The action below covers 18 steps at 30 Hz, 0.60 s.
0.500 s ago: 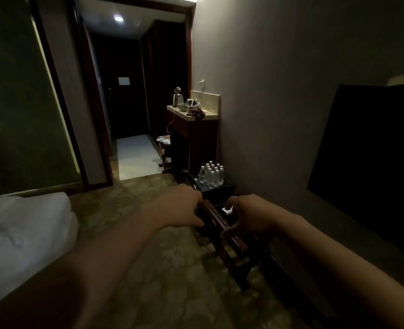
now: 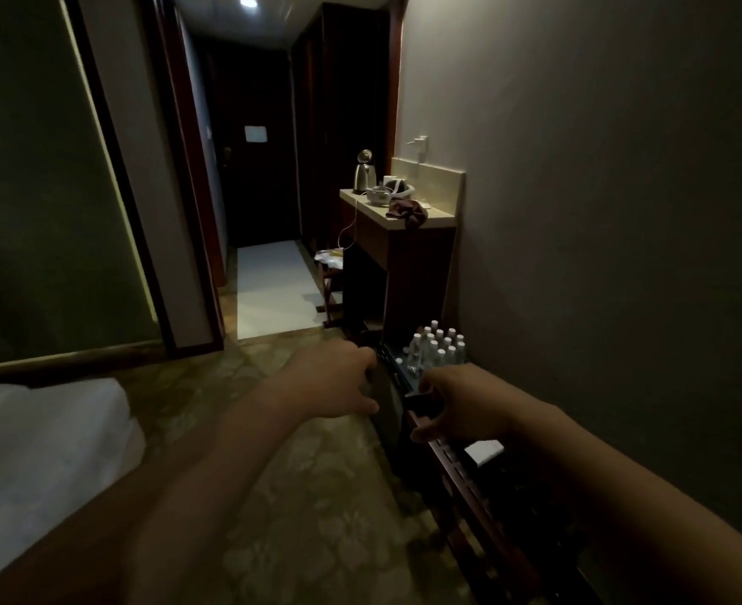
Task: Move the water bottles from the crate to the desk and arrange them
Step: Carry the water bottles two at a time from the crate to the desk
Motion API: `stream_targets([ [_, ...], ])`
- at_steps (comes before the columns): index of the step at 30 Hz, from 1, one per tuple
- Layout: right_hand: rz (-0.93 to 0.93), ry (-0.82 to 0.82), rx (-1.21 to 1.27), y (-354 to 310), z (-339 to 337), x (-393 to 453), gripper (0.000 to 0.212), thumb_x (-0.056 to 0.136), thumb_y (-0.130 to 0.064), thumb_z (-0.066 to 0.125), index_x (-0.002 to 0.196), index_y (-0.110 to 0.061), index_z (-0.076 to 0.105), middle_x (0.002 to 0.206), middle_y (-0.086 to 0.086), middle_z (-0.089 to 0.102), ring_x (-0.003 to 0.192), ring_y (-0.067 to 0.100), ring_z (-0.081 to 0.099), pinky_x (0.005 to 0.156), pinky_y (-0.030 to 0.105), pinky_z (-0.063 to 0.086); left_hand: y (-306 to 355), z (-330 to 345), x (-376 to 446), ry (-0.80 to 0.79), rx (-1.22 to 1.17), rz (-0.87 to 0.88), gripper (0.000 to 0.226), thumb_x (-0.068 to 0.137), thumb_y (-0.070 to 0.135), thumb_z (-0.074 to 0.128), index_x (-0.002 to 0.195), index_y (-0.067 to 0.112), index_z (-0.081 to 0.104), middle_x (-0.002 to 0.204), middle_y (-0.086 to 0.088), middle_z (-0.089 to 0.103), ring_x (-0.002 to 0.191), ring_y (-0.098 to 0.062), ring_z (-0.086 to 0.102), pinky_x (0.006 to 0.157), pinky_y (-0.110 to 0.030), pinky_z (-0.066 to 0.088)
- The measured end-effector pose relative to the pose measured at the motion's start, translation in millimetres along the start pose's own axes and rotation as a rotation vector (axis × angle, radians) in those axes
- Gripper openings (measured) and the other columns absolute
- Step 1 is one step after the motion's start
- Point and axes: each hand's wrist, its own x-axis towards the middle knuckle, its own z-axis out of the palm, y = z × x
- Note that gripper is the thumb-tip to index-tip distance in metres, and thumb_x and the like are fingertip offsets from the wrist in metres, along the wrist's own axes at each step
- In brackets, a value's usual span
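Observation:
Several clear water bottles (image 2: 438, 348) with white caps stand upright in a dark crate (image 2: 390, 408) low against the right wall. My left hand (image 2: 338, 382) curls over the crate's left edge. My right hand (image 2: 460, 403) grips its near right rim, fingers closed around it. The room is dim and the crate's far side is hidden behind the bottles. Just beyond the crate stands the desk (image 2: 436, 221), a wooden counter with a pale top.
A kettle (image 2: 364, 173), cups and a crumpled cloth (image 2: 408, 210) sit on the desk top. A slatted wooden rack (image 2: 469, 486) holding a white paper (image 2: 486, 449) runs along the wall below my right arm. A white bed (image 2: 33, 451) lies at left; a hallway opens ahead.
Both hands have reached forward from the rack to the crate's edges and closed on them. The view has moved nearer to the crate and desk.

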Motion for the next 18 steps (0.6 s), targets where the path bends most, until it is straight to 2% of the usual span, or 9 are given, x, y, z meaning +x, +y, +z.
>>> stream_targets([
  [3,0.048,0.042,-0.010,12.2,-2.8,78.4,0.061,0.076,-0.052,0.077,0.124,-0.020,0.054,0.118,0.000,0.062,0.100,0.016,0.060,0.087,0.036,0.054,-54.2,13.9,65.8,-0.009,0.027,0.043,0.052,0.077,0.057,0.068,0.119,0.028,0.057,0.106,0.006,0.062,0.091,-0.014,0.058,0.074,-0.038,0.057],
  [8,0.183,0.142,0.052,37.2,-21.9,187.8,0.068,0.076,-0.049,0.078,0.131,-0.019,0.052,0.125,0.000,0.058,0.109,0.015,0.056,0.089,0.027,0.048,-128.5,21.7,187.6,-0.010,0.073,0.160,0.057,0.079,0.057,0.067,0.127,0.028,0.054,0.110,0.004,0.061,0.097,-0.017,0.059,0.075,-0.037,0.055],
  [12,0.279,0.187,0.067,64.2,-32.9,254.8,0.063,0.072,-0.051,0.080,0.123,-0.024,0.056,0.112,-0.004,0.063,0.096,0.012,0.058,0.079,0.026,0.048,-162.0,27.0,272.8,-0.042,0.065,0.264,0.051,0.081,0.054,0.065,0.123,0.026,0.057,0.109,0.005,0.062,0.096,-0.015,0.059,0.075,-0.037,0.055],
  [15,0.346,0.187,0.072,91.5,-39.1,298.4,0.058,0.071,-0.052,0.080,0.118,-0.025,0.056,0.102,-0.009,0.058,0.093,0.011,0.057,0.079,0.028,0.050,-177.5,41.0,334.6,-0.059,0.072,0.332,0.050,0.083,0.054,0.062,0.123,0.025,0.056,0.110,0.004,0.063,0.098,-0.016,0.060,0.076,-0.038,0.056],
  [18,0.407,0.200,0.079,128.1,-43.3,342.0,0.058,0.071,-0.053,0.079,0.116,-0.025,0.056,0.103,-0.009,0.058,0.093,0.011,0.057,0.081,0.029,0.051,-189.0,61.6,401.9,-0.047,0.101,0.402,0.047,0.084,0.053,0.060,0.123,0.025,0.056,0.109,0.005,0.062,0.096,-0.015,0.061,0.072,-0.035,0.055],
])
